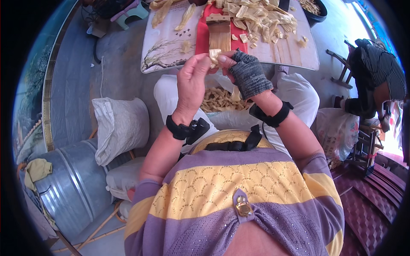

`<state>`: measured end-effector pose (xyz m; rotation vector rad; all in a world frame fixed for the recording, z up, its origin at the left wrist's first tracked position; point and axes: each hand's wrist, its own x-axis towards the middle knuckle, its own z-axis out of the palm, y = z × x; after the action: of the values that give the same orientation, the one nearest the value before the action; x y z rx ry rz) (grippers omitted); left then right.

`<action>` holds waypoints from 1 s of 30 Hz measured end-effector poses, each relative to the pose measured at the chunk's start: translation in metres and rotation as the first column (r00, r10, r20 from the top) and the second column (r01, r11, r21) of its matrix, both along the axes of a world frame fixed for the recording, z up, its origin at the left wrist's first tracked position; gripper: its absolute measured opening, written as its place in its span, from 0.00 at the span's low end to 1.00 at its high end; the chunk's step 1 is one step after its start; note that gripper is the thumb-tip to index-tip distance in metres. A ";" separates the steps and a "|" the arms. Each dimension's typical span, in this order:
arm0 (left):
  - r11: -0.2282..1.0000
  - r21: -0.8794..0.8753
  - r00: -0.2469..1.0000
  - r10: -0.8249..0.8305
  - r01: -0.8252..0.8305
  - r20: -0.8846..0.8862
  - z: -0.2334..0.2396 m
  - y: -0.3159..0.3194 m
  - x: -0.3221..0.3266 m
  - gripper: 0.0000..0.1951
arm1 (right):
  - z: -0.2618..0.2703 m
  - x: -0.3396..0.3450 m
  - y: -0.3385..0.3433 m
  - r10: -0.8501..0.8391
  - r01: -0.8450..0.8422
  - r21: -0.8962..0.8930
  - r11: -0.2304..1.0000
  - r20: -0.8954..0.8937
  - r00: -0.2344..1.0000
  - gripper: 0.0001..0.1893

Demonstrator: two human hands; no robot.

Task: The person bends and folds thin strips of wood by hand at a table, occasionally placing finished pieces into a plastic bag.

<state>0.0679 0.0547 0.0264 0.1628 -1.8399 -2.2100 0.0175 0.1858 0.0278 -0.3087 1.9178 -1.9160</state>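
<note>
Between the fingertips of both hands I hold a small folded strip of pale dried husk (214, 56), just off the table's near edge. My bare left hand (194, 68) pinches it from the left. My right hand (245, 70), in a grey knitted fingerless glove, grips its right side. Beyond the fingers a wooden block (219, 40) with a raised end lies on a red cloth (202, 40). A heap of flat husk pieces (269, 20) spreads over the table's right half. Below my hands, a plastic-lined container between my knees holds many small folded pieces (217, 100).
The table (256, 57) has a rounded metal edge. A black bucket (315, 12) of pieces stands behind it at right. On my left are a white woven sack (125, 124) and a metal drum (73, 188). Another person (378, 70) bends over at right, near a plastic bag (338, 132).
</note>
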 end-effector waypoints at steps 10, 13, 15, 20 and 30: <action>0.973 -0.229 0.999 -0.022 0.011 -0.043 0.009 -0.031 -0.003 0.04 | -0.024 -0.032 0.017 -0.028 0.261 -0.422 0.868 0.482 0.876 0.13; 0.956 -0.292 0.999 0.011 0.002 0.044 0.019 -0.036 -0.006 0.08 | -0.022 -0.034 0.012 0.000 0.026 0.113 0.993 -0.224 0.975 0.10; 0.451 -0.848 0.943 -0.040 -0.279 -0.332 0.029 -0.027 -0.008 0.14 | -0.010 -0.022 0.005 -0.049 0.054 0.033 0.998 -0.116 0.992 0.11; 0.457 -0.889 0.981 -0.187 0.041 -0.051 0.010 -0.017 -0.010 0.15 | -0.007 -0.013 -0.003 0.051 -0.059 0.062 0.996 0.125 0.991 0.16; 0.188 -0.951 0.931 -0.228 -0.245 -0.284 -0.028 -0.048 -0.051 0.04 | -0.006 -0.024 -0.009 0.063 0.012 0.307 0.952 -0.234 0.970 0.15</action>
<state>0.0172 0.0067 -0.0019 -0.4850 -2.5368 -0.4758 -0.0067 0.1763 0.0220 -0.4879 2.3192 -1.5896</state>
